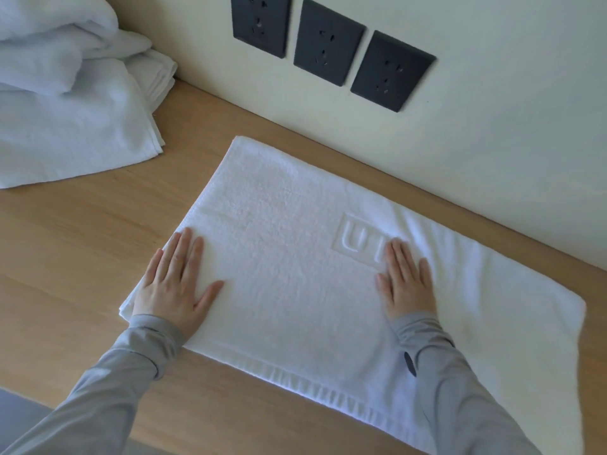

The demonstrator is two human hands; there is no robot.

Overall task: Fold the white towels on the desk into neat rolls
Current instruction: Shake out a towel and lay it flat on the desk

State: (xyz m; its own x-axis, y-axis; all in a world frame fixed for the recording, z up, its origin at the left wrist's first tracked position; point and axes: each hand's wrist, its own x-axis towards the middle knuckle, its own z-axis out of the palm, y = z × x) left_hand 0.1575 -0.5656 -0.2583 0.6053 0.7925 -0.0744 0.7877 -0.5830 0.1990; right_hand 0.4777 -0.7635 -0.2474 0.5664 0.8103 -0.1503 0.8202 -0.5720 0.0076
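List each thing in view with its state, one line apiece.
White terry towel with embossed logo: lying flat on the wooden desk, not rolled.
Left hand: open, flat on the towel's left edge.
Right hand: open, flat, fingertips on the logo.
Heap of white towels: loosely piled, unrolled.
Three black wall sockets: nothing plugged in.

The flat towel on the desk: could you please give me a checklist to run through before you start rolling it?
1. The towel lies flat on the desk: ok.
2. The left hand rests flat on its left end: ok.
3. The right hand rests flat at the embossed logo: ok.
4. Surface smooth: not ok, faint creases beyond the right hand.
5. Folded layers aligned underneath: cannot tell.
6. The pile of unfolded towels lies apart from it: ok.
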